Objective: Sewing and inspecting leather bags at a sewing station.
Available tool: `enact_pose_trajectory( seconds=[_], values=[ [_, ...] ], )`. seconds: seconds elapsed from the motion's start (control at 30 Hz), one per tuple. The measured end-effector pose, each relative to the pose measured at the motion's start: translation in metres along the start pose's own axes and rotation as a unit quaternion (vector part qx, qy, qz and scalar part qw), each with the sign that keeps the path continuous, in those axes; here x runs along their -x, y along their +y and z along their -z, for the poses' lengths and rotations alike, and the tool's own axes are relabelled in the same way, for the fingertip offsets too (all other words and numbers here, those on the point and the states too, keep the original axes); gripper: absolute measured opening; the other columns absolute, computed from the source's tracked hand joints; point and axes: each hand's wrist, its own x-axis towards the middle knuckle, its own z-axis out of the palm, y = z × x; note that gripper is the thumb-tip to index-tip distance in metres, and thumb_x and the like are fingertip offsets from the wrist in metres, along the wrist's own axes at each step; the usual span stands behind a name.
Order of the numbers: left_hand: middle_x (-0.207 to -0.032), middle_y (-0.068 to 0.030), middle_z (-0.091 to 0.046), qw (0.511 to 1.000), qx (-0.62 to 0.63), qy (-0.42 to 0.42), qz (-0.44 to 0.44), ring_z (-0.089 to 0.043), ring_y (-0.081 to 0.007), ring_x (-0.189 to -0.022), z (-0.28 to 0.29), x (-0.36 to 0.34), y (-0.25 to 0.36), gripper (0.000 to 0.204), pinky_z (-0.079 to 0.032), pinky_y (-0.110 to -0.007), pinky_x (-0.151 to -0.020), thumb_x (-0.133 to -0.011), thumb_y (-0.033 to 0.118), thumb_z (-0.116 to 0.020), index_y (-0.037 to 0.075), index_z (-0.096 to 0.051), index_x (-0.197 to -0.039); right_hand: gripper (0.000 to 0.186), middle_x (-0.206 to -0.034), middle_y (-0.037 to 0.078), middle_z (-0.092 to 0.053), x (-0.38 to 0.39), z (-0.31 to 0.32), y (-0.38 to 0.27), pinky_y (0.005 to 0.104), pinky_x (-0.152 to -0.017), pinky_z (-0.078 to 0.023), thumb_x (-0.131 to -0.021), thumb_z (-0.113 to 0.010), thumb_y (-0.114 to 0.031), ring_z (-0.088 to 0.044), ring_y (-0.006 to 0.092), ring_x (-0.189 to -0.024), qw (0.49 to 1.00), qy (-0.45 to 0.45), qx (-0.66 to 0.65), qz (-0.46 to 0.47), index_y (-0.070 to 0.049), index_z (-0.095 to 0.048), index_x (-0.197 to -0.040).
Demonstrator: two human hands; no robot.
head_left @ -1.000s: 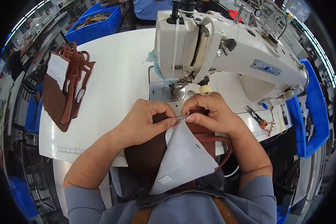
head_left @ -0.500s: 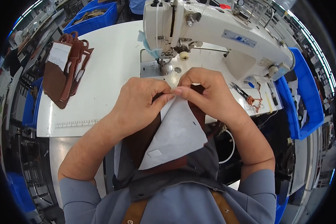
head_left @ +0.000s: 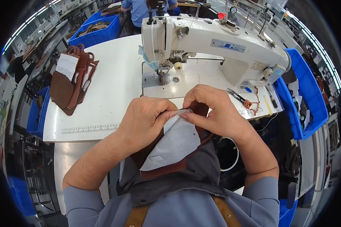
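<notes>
Both my hands grip the top edge of a brown leather piece with a pale grey lining, held over my lap at the table's front edge. My left hand pinches the edge between thumb and forefinger. Close beside it, my right hand does the same, its thumb pressing on the lining and its fingers behind the leather. A small pale square patch shows on the lining. Beyond my hands stands a white sewing machine, its presser foot apart from the leather.
A stack of brown leather bag pieces with handles lies on the white table at left. Scissors and tangled orange-brown thread lie at right. Blue bins flank the table. A person in blue sits beyond the machine.
My view has shifted, and my hands now appear lower, farther from the machine's needle area. The fingertips have parted slightly, showing more of the piece's top edge.
</notes>
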Motion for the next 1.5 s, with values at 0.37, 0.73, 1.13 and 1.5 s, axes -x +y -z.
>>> enact_pose_trajectory(
  seconds=[0.37,0.73,1.13,1.5],
  values=[
    [-0.095,-0.0091,-0.070,0.997,-0.032,0.058,-0.025,-0.069,-0.0265,-0.082,-0.009,0.003,-0.010,0.021,-0.054,-0.034,-0.067,-0.084,0.007,-0.079,0.003,-0.064,-0.098,0.020,-0.089,0.006,-0.066,-0.007,-0.008,0.024,0.0364,-0.067,-0.051,-0.082,-0.082,-0.019,-0.067,0.0267,-0.078,0.995,0.040,0.033,0.089,-0.009,-0.065,-0.088],
    [-0.092,-0.0035,-0.070,0.998,0.033,0.058,-0.010,-0.069,-0.0206,-0.075,-0.004,0.003,-0.015,0.013,-0.053,-0.035,-0.065,-0.080,0.013,-0.081,0.009,-0.072,-0.087,0.016,-0.078,0.004,-0.067,-0.006,-0.009,0.028,0.0358,-0.066,-0.050,-0.081,-0.084,-0.016,-0.065,0.0250,-0.073,0.999,0.010,-0.008,0.052,-0.007,-0.070,-0.084],
    [-0.079,-0.0105,-0.075,0.986,0.125,0.067,0.083,-0.071,-0.0191,-0.068,-0.002,0.016,-0.017,0.012,-0.054,-0.029,-0.062,-0.077,0.005,-0.084,0.001,-0.073,-0.079,0.014,-0.077,0.003,-0.068,-0.006,-0.013,0.019,0.0331,-0.063,-0.050,-0.077,-0.085,-0.007,-0.065,0.0201,-0.072,0.998,0.021,-0.045,0.049,-0.006,-0.071,-0.080],
    [-0.083,-0.0120,-0.077,0.978,0.159,0.070,0.117,-0.072,-0.0163,-0.071,-0.003,0.022,-0.016,0.014,-0.056,-0.027,-0.063,-0.074,0.002,-0.086,0.001,-0.073,-0.074,0.013,-0.080,0.003,-0.071,-0.003,-0.015,0.013,0.0303,-0.063,-0.052,-0.077,-0.084,-0.003,-0.066,0.0183,-0.075,0.995,0.012,-0.089,0.031,-0.006,-0.072,-0.079]
  ],
)
